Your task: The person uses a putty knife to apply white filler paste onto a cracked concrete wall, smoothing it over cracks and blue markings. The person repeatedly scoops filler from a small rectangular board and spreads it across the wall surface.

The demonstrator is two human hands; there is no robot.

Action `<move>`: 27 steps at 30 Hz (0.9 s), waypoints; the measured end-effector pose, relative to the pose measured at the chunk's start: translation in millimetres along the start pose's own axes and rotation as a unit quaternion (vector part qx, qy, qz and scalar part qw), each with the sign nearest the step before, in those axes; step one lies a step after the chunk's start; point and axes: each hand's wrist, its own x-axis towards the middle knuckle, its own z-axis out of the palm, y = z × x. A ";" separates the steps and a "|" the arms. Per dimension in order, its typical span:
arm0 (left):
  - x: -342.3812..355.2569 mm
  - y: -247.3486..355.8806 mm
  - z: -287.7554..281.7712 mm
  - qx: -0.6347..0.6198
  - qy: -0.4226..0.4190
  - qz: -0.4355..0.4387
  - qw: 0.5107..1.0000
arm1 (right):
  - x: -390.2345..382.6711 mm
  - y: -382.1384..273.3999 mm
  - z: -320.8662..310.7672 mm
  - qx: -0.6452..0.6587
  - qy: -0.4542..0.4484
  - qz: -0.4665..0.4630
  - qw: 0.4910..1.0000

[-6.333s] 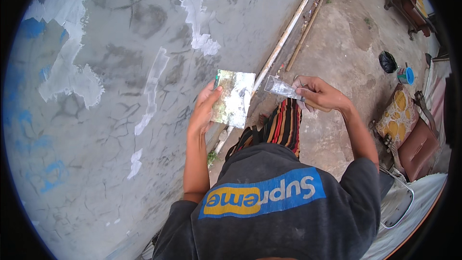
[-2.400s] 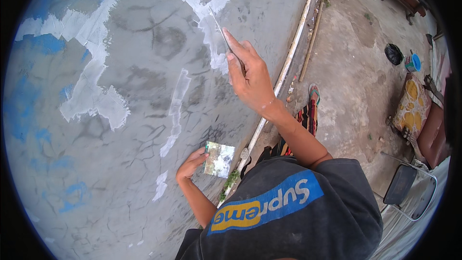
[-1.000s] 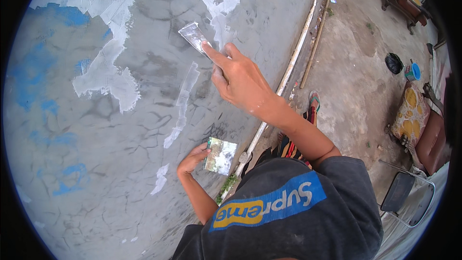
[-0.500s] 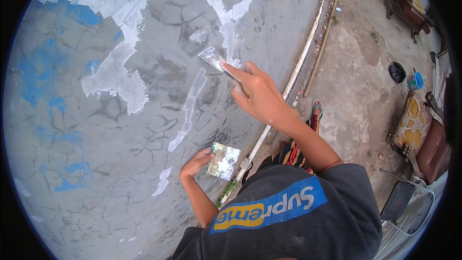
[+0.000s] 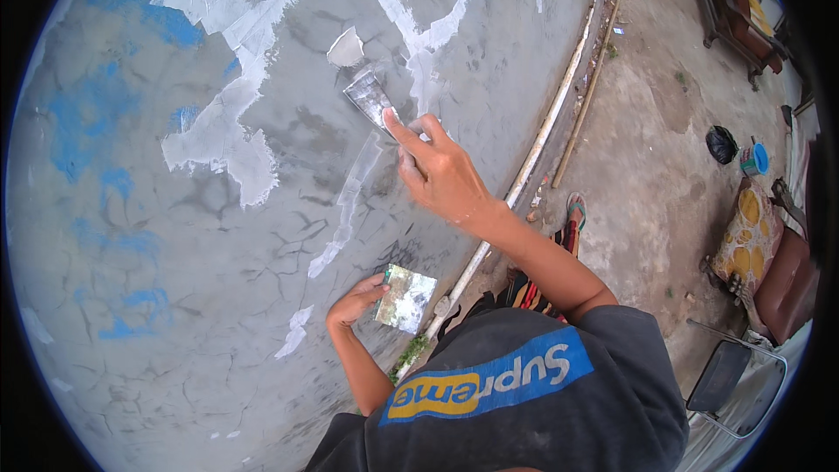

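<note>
My right hand [image 5: 447, 173] grips a putty knife [image 5: 368, 98], its flat metal blade against or close to the grey cracked wall [image 5: 201, 280]. Just beyond the blade edge sits a white patch of filler [image 5: 346, 48]. Lower down, my left hand [image 5: 357, 300] is closed on one edge of a square metal plate [image 5: 406, 299] smeared with pale filler. Broad white filler bands [image 5: 249, 61] run along cracks, and a thinner strip [image 5: 348, 210] lies below the knife.
A white pipe [image 5: 546, 135] runs along the wall's foot, with a long pole [image 5: 594, 70] beside it on the concrete floor [image 5: 651, 122]. To the right stand a black bag [image 5: 721, 145], a blue bucket [image 5: 754, 159], a patterned cushion [image 5: 749, 232] and a chair [image 5: 721, 374].
The putty knife and my right hand have shifted slightly left. The filler patch beyond the blade is now larger and thicker. My left hand and the plate have barely moved.
</note>
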 end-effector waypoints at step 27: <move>6.3 -17.4 -5.0 -0.018 0.004 0.011 1.000 | 6.7 20.4 -29.6 -0.028 0.032 -0.011 0.999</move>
